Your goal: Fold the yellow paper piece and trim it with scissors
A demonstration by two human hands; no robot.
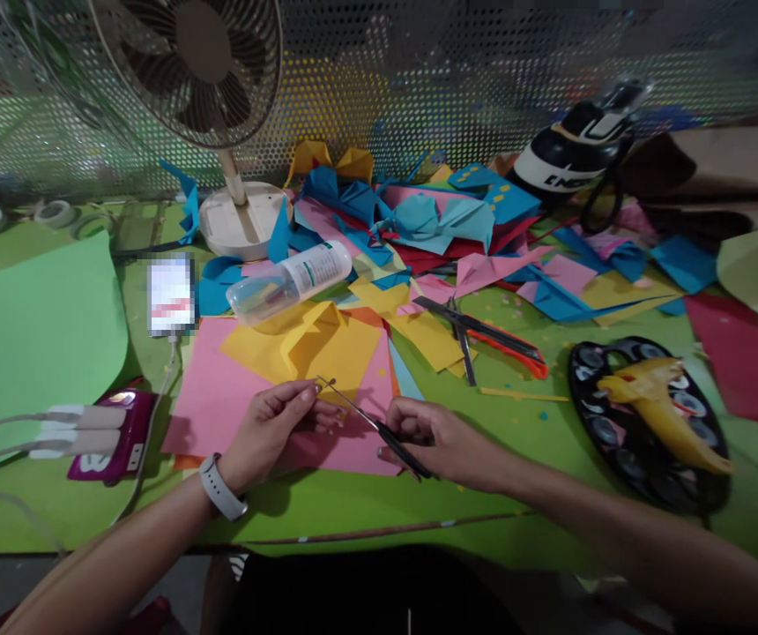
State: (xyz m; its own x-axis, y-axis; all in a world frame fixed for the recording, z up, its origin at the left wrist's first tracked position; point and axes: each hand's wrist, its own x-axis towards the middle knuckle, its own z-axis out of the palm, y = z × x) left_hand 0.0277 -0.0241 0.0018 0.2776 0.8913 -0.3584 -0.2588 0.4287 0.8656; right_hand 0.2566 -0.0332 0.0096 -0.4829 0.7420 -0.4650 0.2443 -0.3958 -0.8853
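Note:
My right hand (422,437) grips a pair of black-handled scissors (389,438), its thin blades pointing up and left toward my other hand. My left hand (290,414), a white band on its wrist, pinches a tiny piece of yellow paper at the fingertips, close to the blade tips. Whether the blades touch the piece cannot be made out. Beneath both hands lie pink sheets (220,379), with a folded yellow sheet (345,348) on top. An orange utility knife (508,339) rests on the green table to the right of the sheets.
A clear bottle (293,278) lies behind the sheets, before a heap of coloured paper (432,220). A desk fan (243,220) stands at back left. Left are a phone (171,295) and a purple power strip (115,437) with cables. A black palette (650,423) holds a banana peel (676,406).

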